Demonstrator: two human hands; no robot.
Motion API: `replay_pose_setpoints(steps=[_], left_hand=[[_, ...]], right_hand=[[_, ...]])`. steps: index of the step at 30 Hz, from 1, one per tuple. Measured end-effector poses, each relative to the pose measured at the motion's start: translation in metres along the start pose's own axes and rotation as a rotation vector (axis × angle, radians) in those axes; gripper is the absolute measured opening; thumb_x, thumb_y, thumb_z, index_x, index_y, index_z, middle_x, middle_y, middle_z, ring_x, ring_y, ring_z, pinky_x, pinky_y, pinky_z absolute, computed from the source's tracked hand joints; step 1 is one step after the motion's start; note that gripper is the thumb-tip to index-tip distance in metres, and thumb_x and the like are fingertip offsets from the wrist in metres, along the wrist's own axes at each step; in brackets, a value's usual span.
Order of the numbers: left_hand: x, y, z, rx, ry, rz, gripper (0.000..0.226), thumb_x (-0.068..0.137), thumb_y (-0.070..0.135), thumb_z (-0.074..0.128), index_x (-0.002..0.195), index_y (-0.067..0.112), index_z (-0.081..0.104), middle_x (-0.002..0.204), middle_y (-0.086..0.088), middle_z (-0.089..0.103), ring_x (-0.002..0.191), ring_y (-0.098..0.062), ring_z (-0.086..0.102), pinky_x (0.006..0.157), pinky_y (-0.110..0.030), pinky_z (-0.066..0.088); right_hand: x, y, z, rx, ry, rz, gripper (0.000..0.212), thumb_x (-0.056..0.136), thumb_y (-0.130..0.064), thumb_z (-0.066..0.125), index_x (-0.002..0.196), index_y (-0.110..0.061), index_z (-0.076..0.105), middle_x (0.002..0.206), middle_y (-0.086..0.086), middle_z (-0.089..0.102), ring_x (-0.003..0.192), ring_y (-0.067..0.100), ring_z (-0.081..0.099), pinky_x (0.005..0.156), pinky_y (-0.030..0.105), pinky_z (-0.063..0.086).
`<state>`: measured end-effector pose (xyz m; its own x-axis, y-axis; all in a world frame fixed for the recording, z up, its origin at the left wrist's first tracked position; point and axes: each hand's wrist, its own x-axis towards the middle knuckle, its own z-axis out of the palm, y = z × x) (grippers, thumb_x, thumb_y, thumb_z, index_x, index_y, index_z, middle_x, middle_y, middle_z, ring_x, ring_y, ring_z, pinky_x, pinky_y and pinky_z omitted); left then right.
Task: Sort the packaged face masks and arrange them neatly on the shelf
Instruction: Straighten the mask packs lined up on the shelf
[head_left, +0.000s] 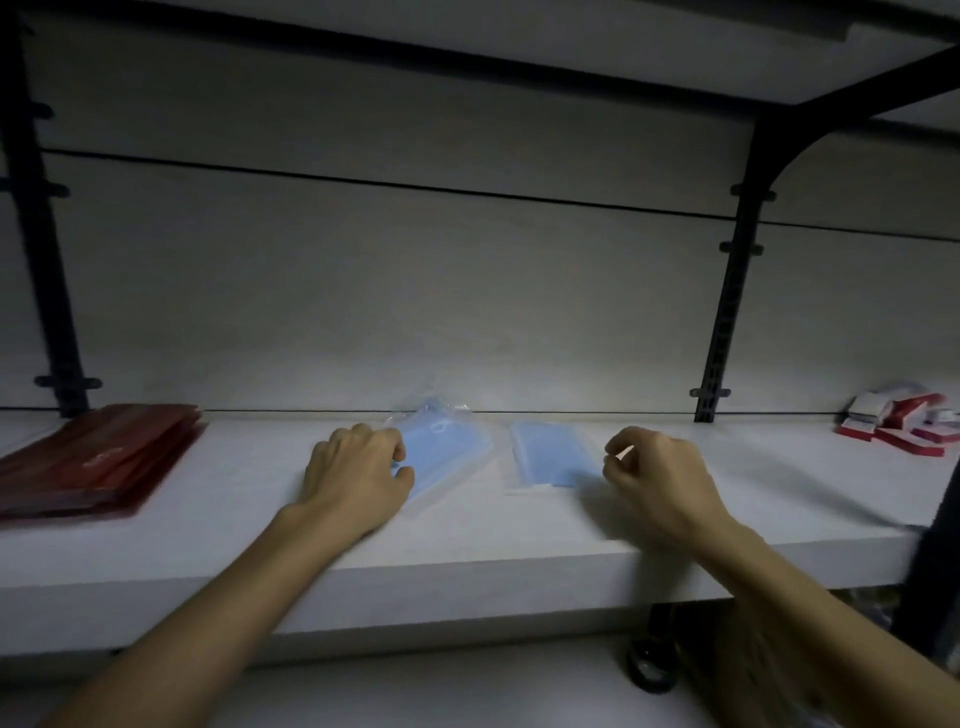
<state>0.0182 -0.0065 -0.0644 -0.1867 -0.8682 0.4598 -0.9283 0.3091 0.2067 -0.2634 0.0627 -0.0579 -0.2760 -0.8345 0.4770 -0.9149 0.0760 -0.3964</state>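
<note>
Two clear packets of blue face masks lie on the white shelf (467, 551). The left packet (447, 452) is tilted, its far end near the back wall. My left hand (358, 473) holds its near left edge, with thumb and fingers curled on the wrapper. The right packet (550, 457) lies flat beside it. My right hand (660, 478) hovers just right of that packet with fingers curled and nothing visibly between them; whether it touches the wrapper's edge is unclear.
A stack of dark red packets (98, 462) lies at the shelf's left end. Red and white small boxes (904, 421) are piled at the far right. Black upright brackets (727, 312) stand against the back wall. Another shelf board hangs overhead.
</note>
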Motion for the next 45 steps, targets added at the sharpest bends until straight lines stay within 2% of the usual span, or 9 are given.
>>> replay_pose_setpoints(steps=[8, 12, 15, 20, 23, 30, 33, 38, 45], left_hand=[[-0.011, 0.000, 0.001, -0.015, -0.007, -0.101, 0.030, 0.092, 0.044, 0.053, 0.112, 0.021, 0.060, 0.114, -0.002, 0.060, 0.105, -0.023, 0.055, 0.089, -0.030, 0.042], [-0.011, 0.001, 0.001, -0.045, 0.000, -0.126, 0.027, 0.095, 0.043, 0.047, 0.109, 0.023, 0.061, 0.112, 0.002, 0.064, 0.103, -0.021, 0.058, 0.088, -0.030, 0.043], [-0.010, -0.002, 0.000, -0.070, 0.080, -0.149, 0.017, 0.096, 0.034, 0.048, 0.100, 0.024, 0.062, 0.099, 0.005, 0.066, 0.096, -0.020, 0.059, 0.082, -0.029, 0.043], [-0.010, -0.003, 0.001, -0.089, 0.159, -0.173, 0.011, 0.092, 0.031, 0.058, 0.098, 0.023, 0.062, 0.087, 0.008, 0.062, 0.089, -0.019, 0.058, 0.077, -0.028, 0.040], [-0.010, -0.004, 0.002, -0.068, 0.133, -0.178, 0.021, 0.090, 0.038, 0.060, 0.104, 0.023, 0.063, 0.101, 0.003, 0.064, 0.098, -0.019, 0.058, 0.084, -0.029, 0.043], [-0.010, -0.003, 0.001, -0.103, 0.090, -0.224, 0.027, 0.090, 0.031, 0.063, 0.113, 0.017, 0.062, 0.113, -0.005, 0.065, 0.104, -0.023, 0.058, 0.088, -0.031, 0.046], [-0.009, -0.003, 0.002, -0.099, 0.070, -0.248, 0.030, 0.091, 0.025, 0.062, 0.118, 0.012, 0.059, 0.112, -0.007, 0.064, 0.104, -0.027, 0.058, 0.086, -0.032, 0.045], [-0.007, -0.007, 0.002, -0.045, 0.068, -0.240, 0.019, 0.089, 0.017, 0.054, 0.103, 0.009, 0.066, 0.101, -0.008, 0.066, 0.097, -0.029, 0.059, 0.077, -0.032, 0.045], [-0.009, -0.006, 0.001, -0.139, 0.076, -0.248, 0.025, 0.084, 0.012, 0.053, 0.107, 0.019, 0.060, 0.104, -0.003, 0.063, 0.095, -0.026, 0.057, 0.080, -0.032, 0.046]], right_hand=[[0.050, 0.020, 0.026, -0.082, -0.110, -0.050, 0.033, 0.090, -0.033, 0.052, 0.119, -0.020, 0.062, 0.118, 0.007, 0.065, 0.108, 0.030, 0.057, 0.088, 0.037, 0.047], [0.051, 0.021, 0.034, -0.068, -0.261, -0.143, 0.034, 0.092, -0.040, 0.051, 0.124, -0.030, 0.059, 0.135, -0.001, 0.055, 0.123, 0.025, 0.050, 0.100, 0.039, 0.039], [0.050, 0.022, 0.032, -0.088, -0.352, -0.175, 0.035, 0.092, -0.051, 0.049, 0.122, -0.036, 0.058, 0.132, -0.007, 0.059, 0.121, 0.021, 0.051, 0.101, 0.038, 0.036], [0.047, 0.022, 0.031, -0.073, -0.320, -0.196, 0.034, 0.087, -0.053, 0.048, 0.109, -0.035, 0.067, 0.122, -0.005, 0.060, 0.114, 0.022, 0.051, 0.097, 0.038, 0.037], [0.043, 0.021, 0.029, -0.058, -0.317, -0.174, 0.032, 0.087, -0.044, 0.045, 0.109, -0.037, 0.067, 0.116, 0.000, 0.056, 0.114, 0.026, 0.047, 0.093, 0.038, 0.034], [0.037, 0.021, 0.023, 0.053, -0.418, -0.198, 0.035, 0.089, -0.034, 0.055, 0.123, -0.038, 0.060, 0.142, -0.009, 0.046, 0.130, 0.017, 0.042, 0.112, 0.043, 0.029], [0.035, 0.020, 0.023, 0.072, -0.427, -0.184, 0.033, 0.087, -0.034, 0.055, 0.119, -0.038, 0.063, 0.137, -0.010, 0.052, 0.126, 0.018, 0.047, 0.112, 0.046, 0.028], [0.036, 0.019, 0.022, 0.015, -0.400, -0.144, 0.048, 0.072, -0.050, 0.045, 0.115, -0.041, 0.065, 0.128, -0.006, 0.053, 0.122, 0.023, 0.045, 0.110, 0.049, 0.028], [0.040, 0.025, 0.028, 0.030, -0.287, -0.165, 0.025, 0.088, -0.050, 0.059, 0.108, -0.039, 0.065, 0.099, -0.012, 0.055, 0.108, 0.017, 0.052, 0.105, 0.043, 0.033]])
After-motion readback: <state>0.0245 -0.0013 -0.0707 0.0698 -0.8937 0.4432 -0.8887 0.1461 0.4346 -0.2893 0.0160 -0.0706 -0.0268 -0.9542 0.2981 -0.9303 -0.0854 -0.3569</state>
